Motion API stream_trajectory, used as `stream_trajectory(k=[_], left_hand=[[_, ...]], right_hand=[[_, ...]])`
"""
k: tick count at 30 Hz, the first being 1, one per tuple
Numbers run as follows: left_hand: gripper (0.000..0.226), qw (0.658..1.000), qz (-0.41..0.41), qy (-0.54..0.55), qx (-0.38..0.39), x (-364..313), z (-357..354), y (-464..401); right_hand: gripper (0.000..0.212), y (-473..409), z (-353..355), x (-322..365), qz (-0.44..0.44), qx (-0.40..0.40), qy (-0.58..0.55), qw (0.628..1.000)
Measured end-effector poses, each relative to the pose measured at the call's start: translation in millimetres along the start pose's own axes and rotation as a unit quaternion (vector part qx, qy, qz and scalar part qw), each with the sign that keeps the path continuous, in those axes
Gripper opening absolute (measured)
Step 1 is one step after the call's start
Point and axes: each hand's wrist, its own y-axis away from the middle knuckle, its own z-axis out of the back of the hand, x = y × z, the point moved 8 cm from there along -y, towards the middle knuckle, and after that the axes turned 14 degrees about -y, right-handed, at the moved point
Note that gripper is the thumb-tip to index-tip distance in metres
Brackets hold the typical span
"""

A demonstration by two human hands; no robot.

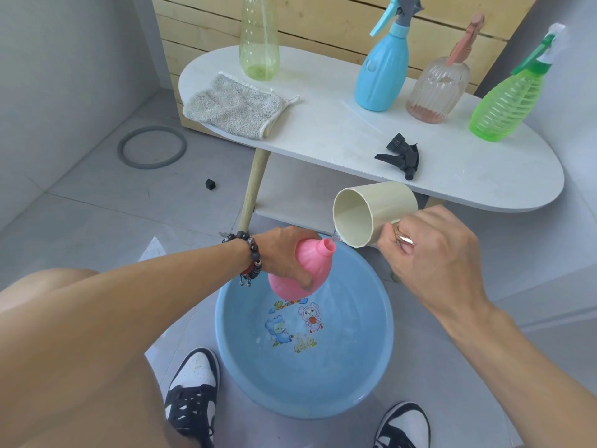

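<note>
Basin [355, 367] below pink bottle [310, 258] and cup [381, 211]

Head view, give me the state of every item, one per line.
Pink bottle: uncapped, tilted over basin, gripped by left hand.
Cup: tipped, pouring water into pink bottle, held by right hand.
Basin: on floor, wet.
Yellow bottle: upright, headless, nearly empty.
Blue bottle: upright, sprayer on.
Clear bottle: upright, sprayer on.
Green bottle: upright, sprayer on.
Black sprayer: loose on table.
Cloth: crumpled on table.
</note>
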Motion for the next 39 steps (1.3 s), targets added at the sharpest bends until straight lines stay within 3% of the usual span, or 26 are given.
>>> stream_trajectory(k=[15,19,22,25,28,30,32,39], left_hand=[[0.049,1.0,0.002,-0.01,0.004,2,-3,-2],[0.046,1.0,0.001,-0.004,0.0,4,-2,-4],[0.049,1.0,0.005,0.0,-0.004,7,-1,-5],[0.046,1.0,0.012,0.004,-0.007,13,1,-3],[0.044,1.0,0.023,0.002,-0.005,19,3,1],[0.045,0.999,0.031,0.001,-0.006,24,3,4],[0.045,0.999,0.034,-0.003,-0.006,27,4,7],[0.053,1.0,0.029,0.004,-0.012,24,9,14]], right_hand=[[0.04,1,1,6,0.032,0.004,0.007,0.999],[0.043,1,-4,-12,-0.098,0.025,-0.041,0.994],[0.049,13,-13,-43,-0.272,0.052,-0.135,0.951],[0.05,32,-31,-67,-0.347,0.098,-0.163,0.918],[0.051,47,-59,-60,-0.272,0.216,-0.087,0.934],[0.044,56,-74,-36,-0.117,0.279,0.017,0.953],[0.033,70,-87,-19,0.006,0.308,0.106,0.945],[0.025,97,-110,-29,0.052,0.347,0.18,0.919]])
